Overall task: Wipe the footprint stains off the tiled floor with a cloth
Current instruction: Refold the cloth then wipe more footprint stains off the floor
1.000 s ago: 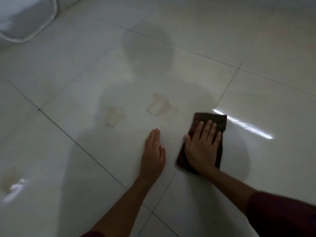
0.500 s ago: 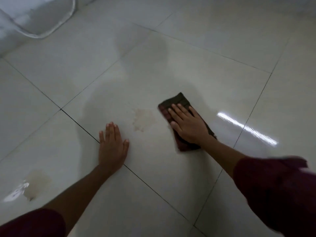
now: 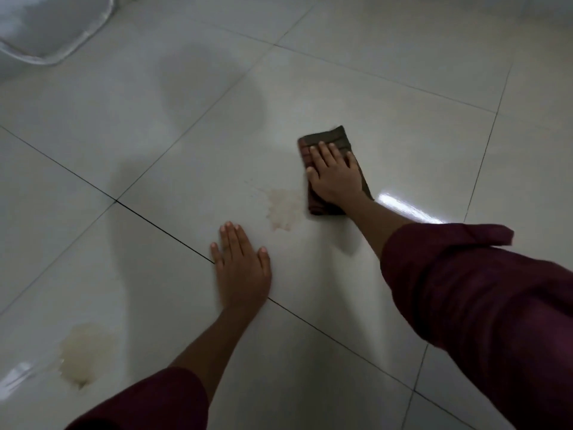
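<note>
A folded dark brown cloth [image 3: 328, 138] lies flat on the glossy white tiled floor [image 3: 387, 113]. My right hand [image 3: 335, 175] presses down on it with straight fingers. Just left of the cloth is a pale brownish footprint stain [image 3: 283, 207], touching the cloth's lower left edge. My left hand [image 3: 240, 268] rests flat on the floor, fingers straight, below and left of that stain, across a dark grout line. A second, yellowish stain [image 3: 82, 355] sits at the lower left, well apart from both hands.
A white rounded object with a pale rim [image 3: 46, 29] stands at the upper left corner. Dark grout lines cross the floor diagonally. A bright light reflection [image 3: 409, 209] glares just right of my right wrist. Dark red sleeves cover both forearms.
One of the two stains seen a second ago near the cloth is gone. My right hand with the cloth sits just right of the remaining stain; my left hand has shifted on the floor.
</note>
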